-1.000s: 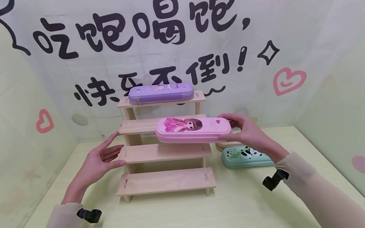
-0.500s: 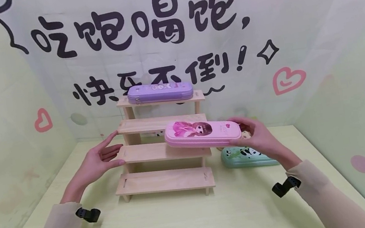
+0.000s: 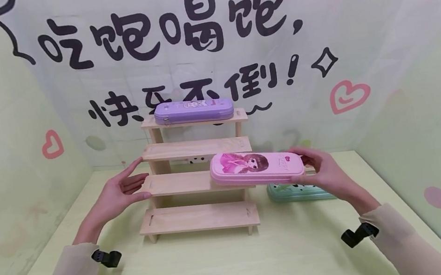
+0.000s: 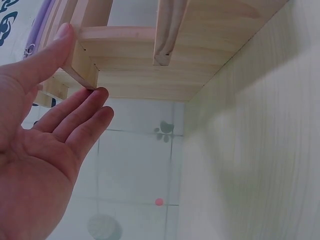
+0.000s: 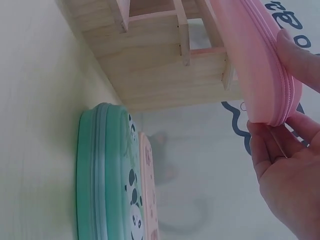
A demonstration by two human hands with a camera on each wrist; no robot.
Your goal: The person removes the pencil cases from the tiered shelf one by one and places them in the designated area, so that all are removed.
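Observation:
My right hand [image 3: 329, 174] holds a pink zippered pencil case [image 3: 256, 167] by its right end, thumb at the front side and fingers behind. A girl in a pink hood is printed on its lid. In the head view the case overlaps the right part of a wooden step rack [image 3: 200, 218], and the right wrist view shows its zip [image 5: 272, 45] close up. My left hand [image 3: 112, 197] touches the rack's left side with loosely extended fingers. The index tip is at the upper middle board [image 3: 188, 148], the thumb at the board below.
A purple pencil case [image 3: 194, 111] lies on the rack's top board. Right of the rack, a green panda pencil case [image 3: 296, 192] lies on the table [image 3: 205, 271], with a pinkish case [image 5: 148, 185] beside it. Printed walls [image 3: 419, 137] enclose the back and sides.
The right hand has carried the pink pencil case rightward and slightly down, baring more of the upper middle board. The left hand stays at the rack's left side.

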